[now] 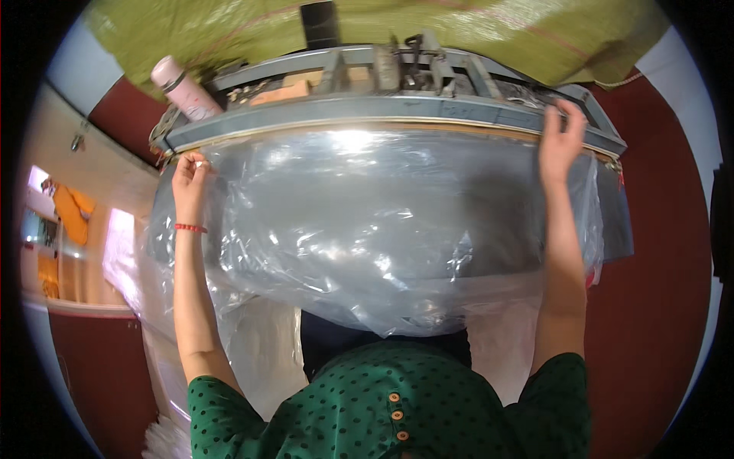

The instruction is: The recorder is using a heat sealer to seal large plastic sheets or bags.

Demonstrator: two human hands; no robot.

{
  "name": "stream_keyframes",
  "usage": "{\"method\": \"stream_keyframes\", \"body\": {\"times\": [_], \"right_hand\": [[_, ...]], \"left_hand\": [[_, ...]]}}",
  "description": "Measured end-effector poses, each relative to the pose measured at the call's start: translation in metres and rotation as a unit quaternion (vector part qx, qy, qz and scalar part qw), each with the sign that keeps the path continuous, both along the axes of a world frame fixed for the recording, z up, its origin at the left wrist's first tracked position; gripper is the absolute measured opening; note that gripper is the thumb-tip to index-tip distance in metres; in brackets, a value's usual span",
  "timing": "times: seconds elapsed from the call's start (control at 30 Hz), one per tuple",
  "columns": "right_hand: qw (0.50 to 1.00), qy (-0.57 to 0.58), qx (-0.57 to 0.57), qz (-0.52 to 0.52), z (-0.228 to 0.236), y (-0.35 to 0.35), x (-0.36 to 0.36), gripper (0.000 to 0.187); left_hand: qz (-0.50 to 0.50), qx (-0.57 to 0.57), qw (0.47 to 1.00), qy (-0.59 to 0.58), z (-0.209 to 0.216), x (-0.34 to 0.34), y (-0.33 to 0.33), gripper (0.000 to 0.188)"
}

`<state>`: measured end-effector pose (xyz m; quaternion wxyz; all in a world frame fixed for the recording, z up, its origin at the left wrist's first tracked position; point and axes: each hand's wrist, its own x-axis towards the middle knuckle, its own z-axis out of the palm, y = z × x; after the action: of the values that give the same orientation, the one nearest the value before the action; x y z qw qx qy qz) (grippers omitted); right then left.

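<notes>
A wide clear plastic film [352,229] drapes over a dark grey sloping surface and hangs toward my lap. At its upper left corner my left hand [189,174] is closed, thumb and fingers pinched on the film's edge. My right hand [562,138] is raised at the other end, over the long grey metal bar [428,109] along the top. Its fingers are bent but apart, and nothing shows between them. On the right, the film's side edge hangs just beyond my right forearm.
Behind the bar runs a metal frame with clamps [417,65] and an orange-brown block [281,92]. A pink bottle [183,88] leans at its left end. Yellow-green sheeting [459,27] covers the back. Left stands a glossy panel [88,206]; dark red floor [650,306] lies right.
</notes>
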<state>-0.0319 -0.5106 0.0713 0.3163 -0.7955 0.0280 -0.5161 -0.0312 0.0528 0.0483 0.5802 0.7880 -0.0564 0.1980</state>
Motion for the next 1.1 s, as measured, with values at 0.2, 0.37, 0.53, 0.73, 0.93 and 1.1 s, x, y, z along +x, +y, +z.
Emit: {"method": "stream_keyframes", "body": {"times": [0.2, 0.37, 0.53, 0.73, 0.93, 1.1], "right_hand": [[0.950, 0.138, -0.147, 0.237, -0.013, 0.136, -0.019, 0.014], [0.938, 0.267, 0.088, 0.204, -0.047, 0.079, -0.024, 0.023], [0.961, 0.275, -0.003, -0.034, -0.080, -0.114, -0.090, 0.022], [0.945, 0.290, -0.064, -0.139, -0.086, -0.194, -0.138, 0.026], [0.944, 0.300, -0.054, -0.129, -0.086, -0.198, -0.138, 0.028], [0.943, 0.302, -0.061, -0.123, -0.083, -0.192, -0.139, 0.029]], "left_hand": [[0.058, -0.089, 0.992, -0.068, 0.028, -0.055, 0.025, 0.011], [0.155, 0.223, 0.957, 0.101, -0.038, -0.082, 0.147, 0.026], [0.087, 0.378, 0.921, 0.028, -0.064, -0.158, 0.084, 0.031], [0.128, 0.255, 0.958, 0.037, -0.053, -0.221, 0.015, 0.026], [-0.109, 0.453, 0.883, -0.054, -0.029, -0.158, -0.036, 0.019], [0.021, 0.534, 0.845, 0.032, -0.056, -0.073, -0.040, 0.056]]}}
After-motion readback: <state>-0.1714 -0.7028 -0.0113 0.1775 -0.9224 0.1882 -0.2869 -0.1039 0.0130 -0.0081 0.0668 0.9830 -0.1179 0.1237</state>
